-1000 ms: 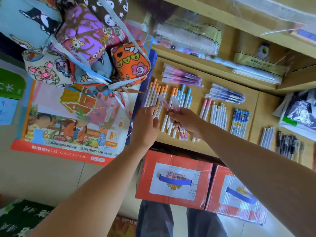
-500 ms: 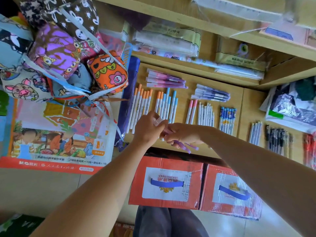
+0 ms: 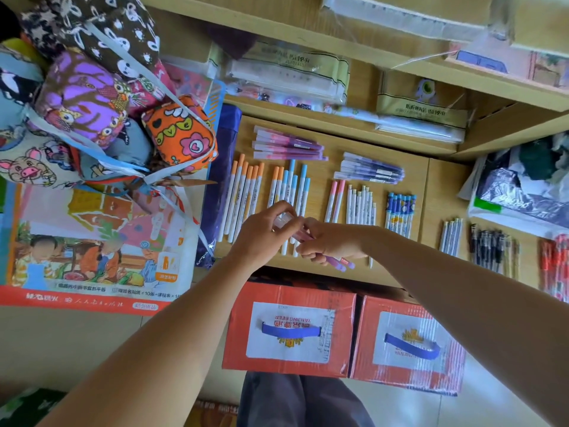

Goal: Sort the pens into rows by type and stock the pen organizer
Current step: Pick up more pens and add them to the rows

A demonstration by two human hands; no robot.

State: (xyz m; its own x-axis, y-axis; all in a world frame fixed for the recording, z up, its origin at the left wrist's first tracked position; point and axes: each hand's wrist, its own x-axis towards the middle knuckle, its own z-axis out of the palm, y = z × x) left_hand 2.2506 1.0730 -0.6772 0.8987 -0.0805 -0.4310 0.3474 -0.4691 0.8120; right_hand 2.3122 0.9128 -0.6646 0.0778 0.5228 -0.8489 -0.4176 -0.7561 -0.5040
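Pens lie in rows by type on the wooden shelf [image 3: 335, 272]: orange-capped pens [image 3: 244, 192], blue-capped pens [image 3: 297, 186], two pink-capped pens [image 3: 335, 197], white pens [image 3: 361, 204], blue patterned pens [image 3: 400, 211]. Behind them lie a pink bundle [image 3: 288, 146] and a purple bundle [image 3: 371, 169]. My right hand [image 3: 331, 241] grips a small bunch of pink-purple pens [image 3: 340, 262] over the shelf's front. My left hand [image 3: 264, 232] pinches the clear-capped end of those pens [image 3: 284, 218], fingertips against my right hand.
Slim pens [image 3: 451, 234], black pens [image 3: 489, 246] and red pens [image 3: 555, 263] lie on the shelf at right. Patterned fabric pouches [image 3: 101, 97] are piled at left over a picture pack [image 3: 92, 241]. Two red cartons [image 3: 341, 331] stand below the shelf. Plastic-wrapped packs [image 3: 289, 75] fill the upper shelf.
Both hands came back from above the blue-capped row to the shelf's front edge. The held pens swung from pointing up to lying sideways, and my left hand closed onto their capped end.
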